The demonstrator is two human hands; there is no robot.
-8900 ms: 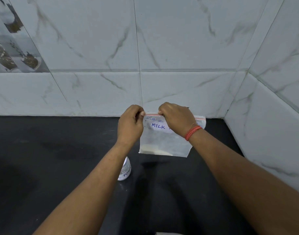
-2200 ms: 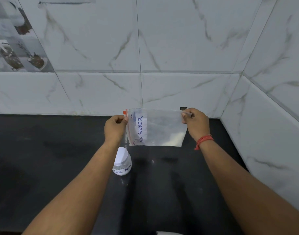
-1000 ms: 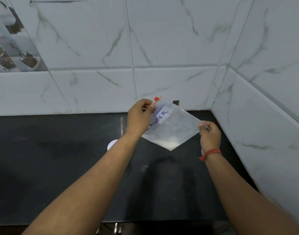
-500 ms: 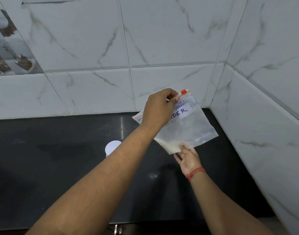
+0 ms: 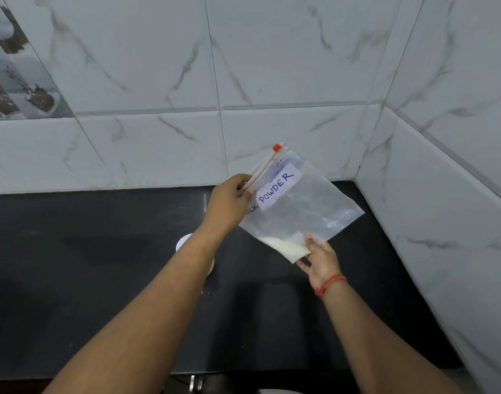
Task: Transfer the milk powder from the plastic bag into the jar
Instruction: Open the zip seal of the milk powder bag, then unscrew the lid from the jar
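Note:
A clear zip bag point(image 5: 300, 206) with a white label reading "MILK POWDER" hangs tilted above the black counter. White milk powder point(image 5: 283, 245) has gathered in its lowest corner. My left hand point(image 5: 229, 203) pinches the bag's zip edge near the red slider. My right hand point(image 5: 319, 258) holds the bag's lower edge beside the powder, thumb on top and fingers underneath. The small white jar point(image 5: 184, 241) stands on the counter below my left forearm, mostly hidden by it.
The black counter point(image 5: 87, 265) runs along white marble-look wall tiles point(image 5: 272, 81) at the back and on the right, forming a corner. The counter's front edge lies near the bottom of the view.
My left hand has lowered and come left with the zip edge. My right hand now grips the bag's lower edge by the powder. The bag sits lower over the counter.

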